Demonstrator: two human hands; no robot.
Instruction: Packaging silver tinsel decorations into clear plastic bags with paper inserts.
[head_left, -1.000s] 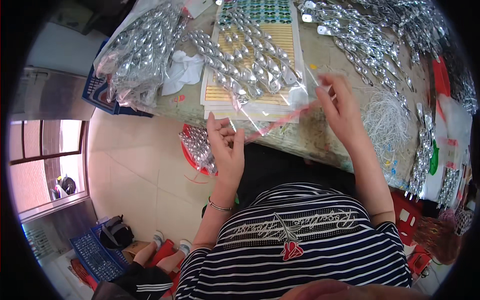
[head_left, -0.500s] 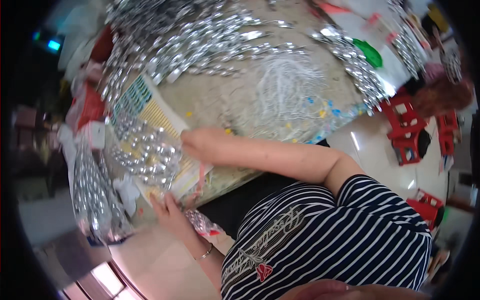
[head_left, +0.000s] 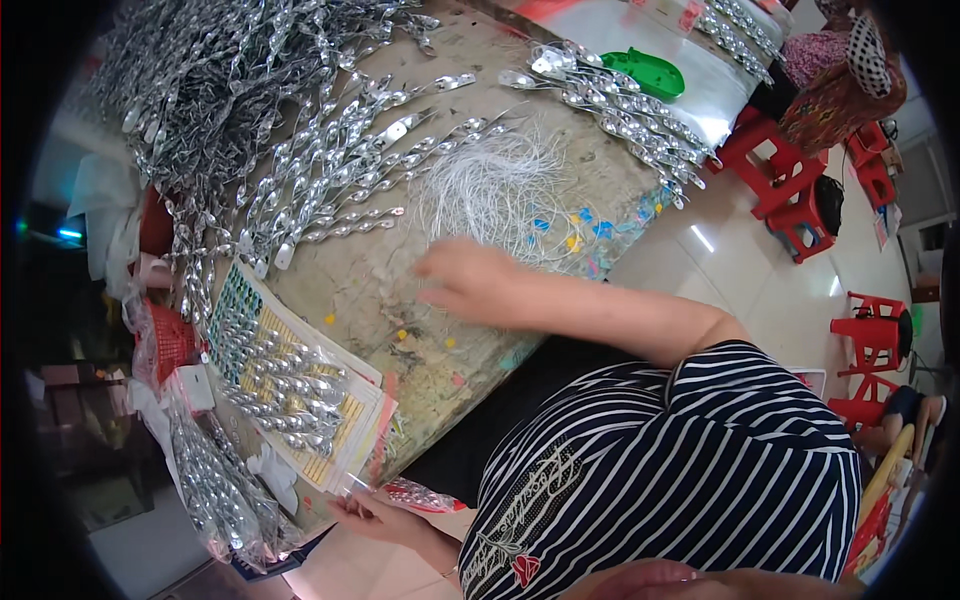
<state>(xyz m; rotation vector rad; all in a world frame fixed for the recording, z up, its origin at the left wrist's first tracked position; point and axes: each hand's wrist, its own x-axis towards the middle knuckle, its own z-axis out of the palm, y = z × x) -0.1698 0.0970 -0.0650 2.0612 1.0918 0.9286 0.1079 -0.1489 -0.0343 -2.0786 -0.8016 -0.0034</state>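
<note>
My right hand (head_left: 470, 283), slightly blurred, hangs over the table beside a loose heap of fine white threads (head_left: 490, 185); its fingers look apart with nothing visible in them. My left hand (head_left: 372, 518) is at the near corner of a printed paper stack (head_left: 368, 400), fingers bent in by its edge, where a small bright glint shows; what they pinch is too small to make out. On that paper lies a clear bag of silver twisted strips (head_left: 290, 385). More silver twisted strips (head_left: 330, 165) spread across the table beyond.
A big tangled pile of silver strips (head_left: 250, 80) covers the far left. Another bundle (head_left: 620, 110) lies right, near a green tray (head_left: 645, 75). A bagged bundle (head_left: 220, 490) hangs by the left edge. Red stools (head_left: 770, 180) stand at right.
My right hand has left the bag on the paper and moved right, toward the threads. The left hand stays by the paper's near corner. The whole view has shifted.
</note>
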